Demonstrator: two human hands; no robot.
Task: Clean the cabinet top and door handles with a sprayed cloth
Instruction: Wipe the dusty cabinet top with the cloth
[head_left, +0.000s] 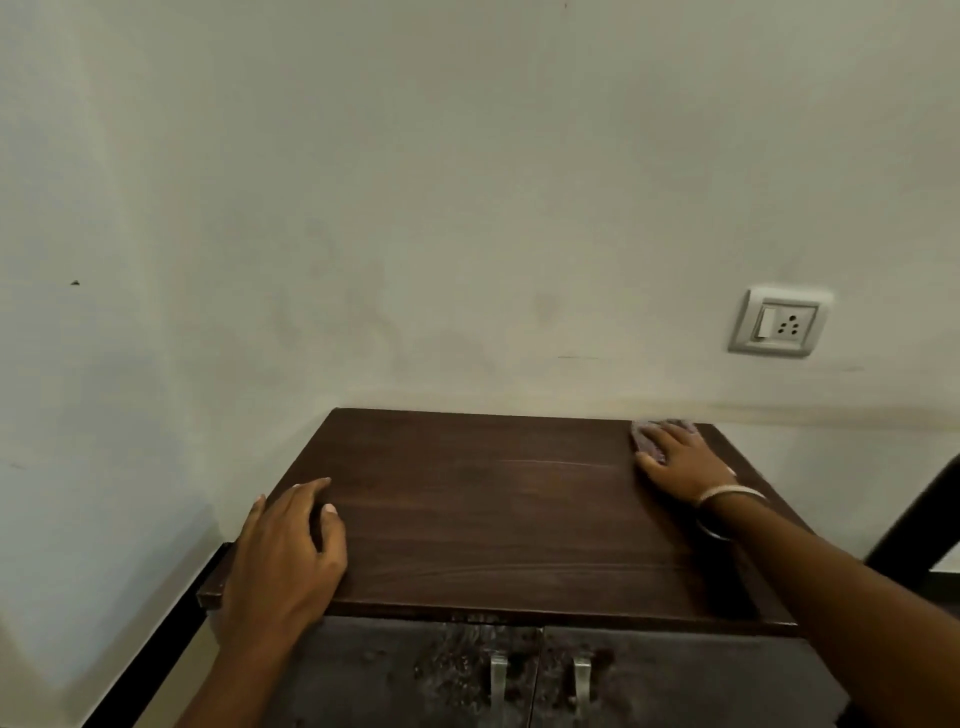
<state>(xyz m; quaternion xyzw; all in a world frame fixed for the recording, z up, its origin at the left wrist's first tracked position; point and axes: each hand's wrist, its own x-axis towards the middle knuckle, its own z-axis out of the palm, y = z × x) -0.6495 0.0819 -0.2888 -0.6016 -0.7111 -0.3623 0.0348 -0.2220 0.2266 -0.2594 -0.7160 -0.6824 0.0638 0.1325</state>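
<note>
A dark wooden cabinet top (493, 509) stands against a pale wall. My right hand (685, 457) presses flat on a purplish cloth (647, 439) at the top's far right corner; most of the cloth is hidden under the palm. My left hand (291, 545) rests on the near left part of the top, fingers loosely spread, holding nothing. Below the front edge, two metal door handles (498, 675) (582, 675) hang side by side on the stained cabinet doors.
A white switch-and-socket plate (779, 322) is on the wall above the right side. A dark chair-like frame (919, 525) stands at the far right. A black skirting strip (156, 649) runs along the floor at left.
</note>
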